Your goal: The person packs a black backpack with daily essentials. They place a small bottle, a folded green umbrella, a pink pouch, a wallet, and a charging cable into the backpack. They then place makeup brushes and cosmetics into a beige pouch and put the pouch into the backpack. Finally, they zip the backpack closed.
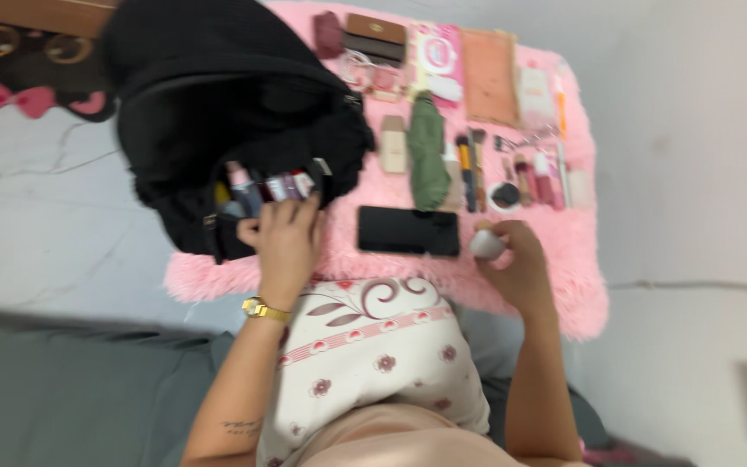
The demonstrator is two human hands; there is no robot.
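Phone (408,231) on the rug (564,251), bag (226,121) to its left, folded umbrella (428,149) behind it, brushes (470,169) right of the umbrella

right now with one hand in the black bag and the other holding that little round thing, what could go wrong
1. The left hand reaches into the black bag's open pocket, crammed with small cosmetic tubes; pulling one might drag others out.
2. The right hand holds a small pale round object by the black phone; it could drop onto the screen.
3. The bag overhangs the pink fluffy mat's left edge and could slump onto the floor.
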